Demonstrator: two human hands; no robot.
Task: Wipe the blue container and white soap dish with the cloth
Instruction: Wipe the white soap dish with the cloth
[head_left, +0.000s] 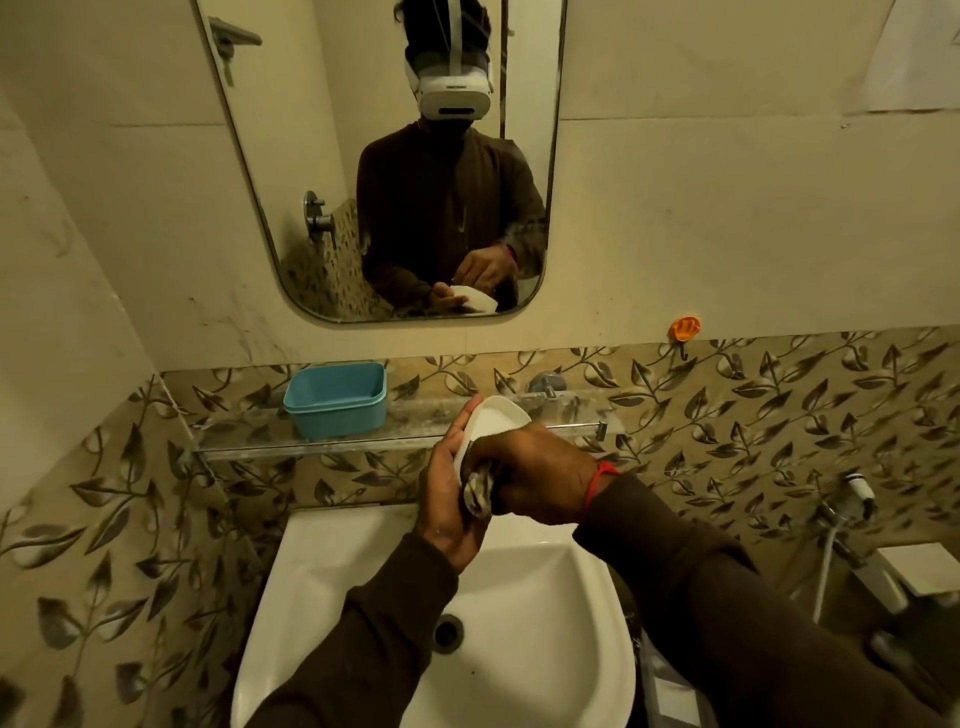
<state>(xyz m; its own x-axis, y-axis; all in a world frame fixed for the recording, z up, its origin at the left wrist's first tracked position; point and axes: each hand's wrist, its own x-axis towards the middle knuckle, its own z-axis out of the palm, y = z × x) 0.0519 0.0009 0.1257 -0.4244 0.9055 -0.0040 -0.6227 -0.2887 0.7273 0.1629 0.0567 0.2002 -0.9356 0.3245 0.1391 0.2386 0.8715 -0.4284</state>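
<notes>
Held above the sink (519, 571), the soap dish (493, 415) was cupped from the left by the left hand (447, 493), whose fingers (465, 415) were curled up along its rim and back. The cloth (480, 493) was bunched in the right hand (535, 478), the fingers closed tight around it and pressed to the lower edge of the dish. The container (336, 400) was left on the shelf (249, 441) to the left, apart from both hands and upright.

Several slips could be judged likely from this point. The dish was gripped only along one side, so a firm push from the cloth could tip it out of the palm and drop it into the sink, where it might chip or crack. If the dish was wet, which could not be told, the hold would be weaker still. Because the cloth was wadded into a tight lump, only a small patch was brought to bear, and the hollow of the dish could be missed. The shelf looked narrow, and the container could be knocked off its front rail when the dish was set back beside it.
</notes>
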